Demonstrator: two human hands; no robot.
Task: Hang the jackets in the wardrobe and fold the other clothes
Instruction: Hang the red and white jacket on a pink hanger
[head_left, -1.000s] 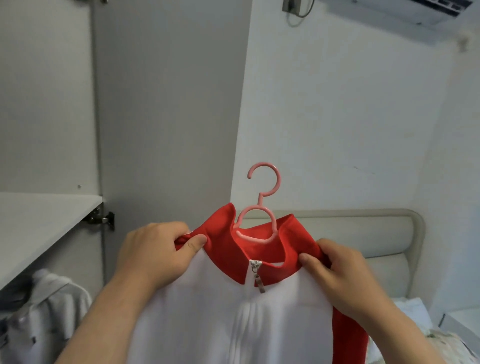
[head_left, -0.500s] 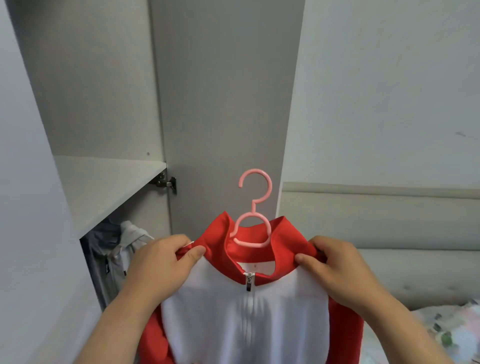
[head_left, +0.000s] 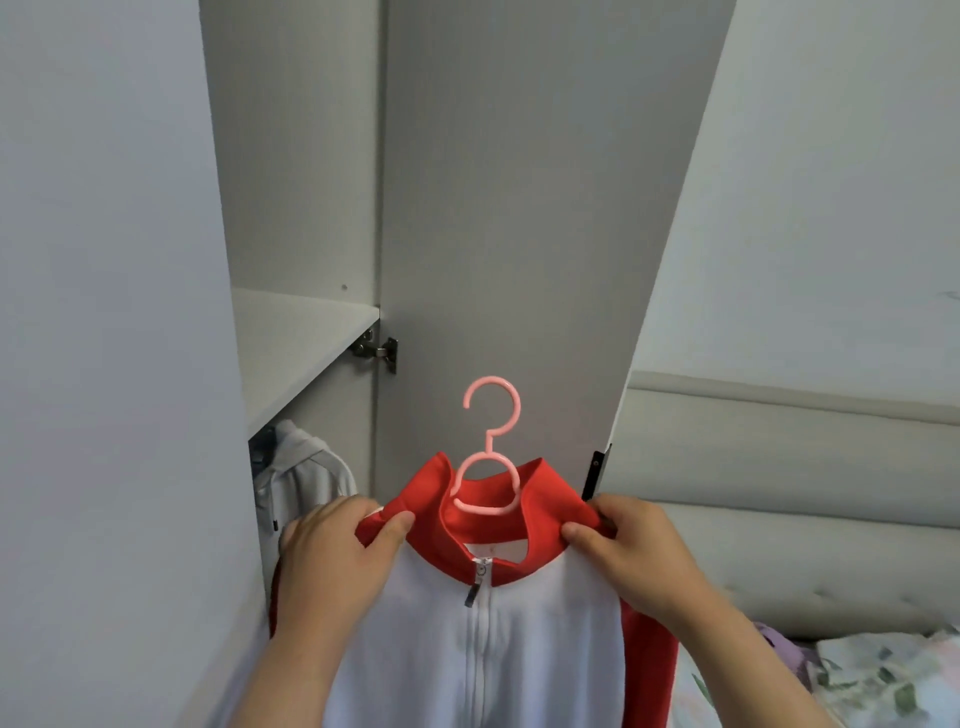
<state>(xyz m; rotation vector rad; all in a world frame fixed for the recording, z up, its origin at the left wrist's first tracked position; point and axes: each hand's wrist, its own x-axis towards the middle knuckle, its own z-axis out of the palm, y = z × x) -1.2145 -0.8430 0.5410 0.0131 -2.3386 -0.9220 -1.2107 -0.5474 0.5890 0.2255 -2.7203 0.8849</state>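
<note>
No writing, brand, number or sign can be read at this moment. The red-and-white jacket (head_left: 415, 649), the pink hanger (head_left: 489, 444) and the grey wardrobe (head_left: 493, 208) carry no legible marking.

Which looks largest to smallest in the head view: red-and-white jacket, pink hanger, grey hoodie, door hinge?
1. red-and-white jacket, nearest the camera and cut off below.
2. grey hoodie, partly hidden.
3. pink hanger, about as tall as the hoodie's visible part but thin; unsure.
4. door hinge, smallest.
</note>
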